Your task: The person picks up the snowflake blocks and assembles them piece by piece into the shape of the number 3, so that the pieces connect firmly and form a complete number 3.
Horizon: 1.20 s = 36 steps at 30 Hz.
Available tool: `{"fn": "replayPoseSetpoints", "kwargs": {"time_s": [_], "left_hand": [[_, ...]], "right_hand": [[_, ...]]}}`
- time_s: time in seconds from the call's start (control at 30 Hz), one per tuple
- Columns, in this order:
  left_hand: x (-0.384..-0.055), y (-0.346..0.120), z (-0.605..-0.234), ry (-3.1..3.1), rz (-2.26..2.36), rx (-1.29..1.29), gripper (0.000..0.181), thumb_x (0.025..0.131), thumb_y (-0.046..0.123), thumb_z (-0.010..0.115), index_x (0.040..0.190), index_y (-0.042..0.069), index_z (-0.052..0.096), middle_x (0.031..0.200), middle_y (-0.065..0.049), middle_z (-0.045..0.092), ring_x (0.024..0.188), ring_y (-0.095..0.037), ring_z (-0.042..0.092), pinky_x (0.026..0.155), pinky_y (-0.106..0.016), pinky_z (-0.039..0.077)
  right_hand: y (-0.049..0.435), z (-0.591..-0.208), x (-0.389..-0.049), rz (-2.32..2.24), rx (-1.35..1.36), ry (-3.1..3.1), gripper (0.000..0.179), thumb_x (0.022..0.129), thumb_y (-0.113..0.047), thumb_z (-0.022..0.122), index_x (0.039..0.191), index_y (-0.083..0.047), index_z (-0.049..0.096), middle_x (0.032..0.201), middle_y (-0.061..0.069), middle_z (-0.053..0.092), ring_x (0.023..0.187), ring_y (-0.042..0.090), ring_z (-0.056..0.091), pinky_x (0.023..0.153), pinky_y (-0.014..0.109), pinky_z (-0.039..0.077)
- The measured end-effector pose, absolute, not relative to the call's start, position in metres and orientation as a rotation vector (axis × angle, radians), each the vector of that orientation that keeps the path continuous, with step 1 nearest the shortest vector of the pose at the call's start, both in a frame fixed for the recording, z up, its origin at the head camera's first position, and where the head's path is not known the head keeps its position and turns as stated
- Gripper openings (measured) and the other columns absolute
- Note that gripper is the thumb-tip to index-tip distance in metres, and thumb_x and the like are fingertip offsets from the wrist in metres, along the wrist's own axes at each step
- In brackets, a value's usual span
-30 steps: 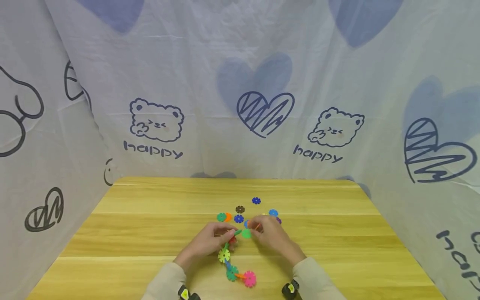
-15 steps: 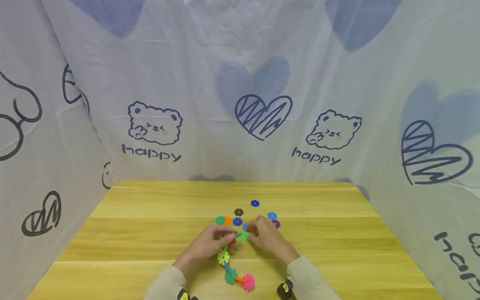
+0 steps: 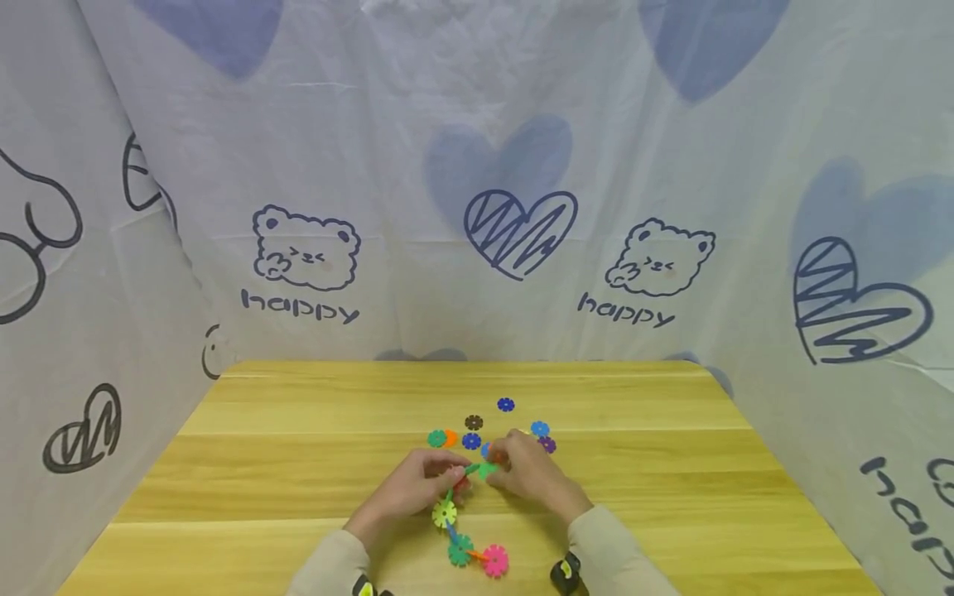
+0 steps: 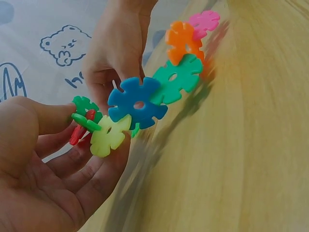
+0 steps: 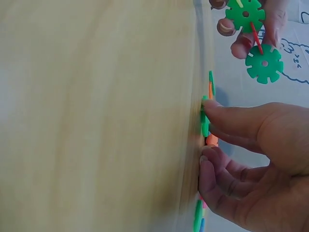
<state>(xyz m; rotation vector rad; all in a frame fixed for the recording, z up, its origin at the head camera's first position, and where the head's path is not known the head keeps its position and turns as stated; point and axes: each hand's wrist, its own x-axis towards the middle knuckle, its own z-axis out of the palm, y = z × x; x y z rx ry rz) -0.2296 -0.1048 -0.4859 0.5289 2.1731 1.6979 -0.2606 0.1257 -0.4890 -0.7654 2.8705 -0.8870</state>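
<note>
My left hand [image 3: 423, 484] pinches one end of a chain of slotted plastic flower discs, at a red disc [image 4: 81, 134] and the green discs beside it. From there hang a yellow disc [image 4: 110, 137], a blue disc [image 4: 137, 104], a green disc [image 4: 177, 79], an orange disc [image 4: 183, 41] and a pink disc [image 3: 495, 561]. My right hand [image 3: 537, 472] is low at the loose discs on the table, its thumb touching a light green disc [image 5: 205, 121]. An orange disc [image 5: 212, 140] shows between thumb and fingers; whether they touch it is unclear.
Loose discs lie beyond the hands on the wooden table [image 3: 298, 414]: green [image 3: 436, 439], dark blue [image 3: 506, 405], brown [image 3: 474, 422], light blue [image 3: 540, 428] and purple [image 3: 547, 445]. A printed cloth [image 3: 417, 273] encloses the back and sides.
The right hand has shifted slightly left, its thumb now at the light green disc; the tilted orange piece seen at its fingers is no longer plain. The left hand keeps its hold on the chain.
</note>
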Motion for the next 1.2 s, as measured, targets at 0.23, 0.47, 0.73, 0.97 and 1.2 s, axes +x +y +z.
{"fn": "replayPoseSetpoints", "kwargs": {"time_s": [0.23,0.47,0.73,0.97,1.2], "left_hand": [[-0.230,-0.105,-0.486,2.174,1.697,0.529,0.033,0.106,0.015,0.058,0.131,-0.004,0.064,0.110,-0.025,0.074,0.089,-0.028,0.075,0.077,-0.024,0.060],[-0.230,-0.104,-0.486,2.185,1.699,0.523,0.032,0.105,0.015,0.059,0.130,-0.003,0.065,0.110,-0.024,0.075,0.089,-0.028,0.076,0.077,-0.024,0.059],[-0.230,-0.104,-0.486,2.193,1.695,0.532,0.032,0.105,0.015,0.059,0.130,-0.003,0.065,0.110,-0.023,0.075,0.089,-0.030,0.075,0.074,-0.023,0.059],[-0.231,-0.103,-0.485,2.209,1.682,0.542,0.032,0.105,0.016,0.059,0.130,-0.002,0.066,0.109,-0.020,0.076,0.087,-0.029,0.075,0.076,-0.026,0.059],[-0.231,-0.102,-0.484,2.212,1.686,0.537,0.032,0.105,0.017,0.060,0.130,-0.002,0.066,0.111,-0.021,0.075,0.088,-0.031,0.075,0.078,-0.028,0.059]], "right_hand": [[0.128,-0.490,-0.261,-0.944,-0.791,2.827,0.024,0.083,-0.009,0.085,0.100,-0.006,0.068,0.087,0.004,0.065,0.078,0.013,0.056,0.069,0.024,0.049],[0.133,-0.488,-0.260,-1.084,-0.783,2.707,0.011,0.094,0.002,0.068,0.103,-0.005,0.068,0.090,0.007,0.071,0.075,0.012,0.064,0.066,0.022,0.055],[0.136,-0.477,-0.258,-1.188,-0.740,2.698,0.013,0.098,-0.001,0.063,0.109,-0.003,0.071,0.089,0.011,0.071,0.064,0.010,0.064,0.058,0.021,0.054],[0.136,-0.469,-0.257,-1.224,-0.730,2.688,0.016,0.099,-0.002,0.063,0.112,-0.004,0.071,0.092,0.008,0.071,0.066,0.009,0.063,0.056,0.020,0.053],[0.136,-0.464,-0.257,-1.268,-0.684,2.671,0.017,0.099,-0.002,0.063,0.114,-0.002,0.071,0.091,0.006,0.072,0.071,0.013,0.066,0.060,0.021,0.055]]}}
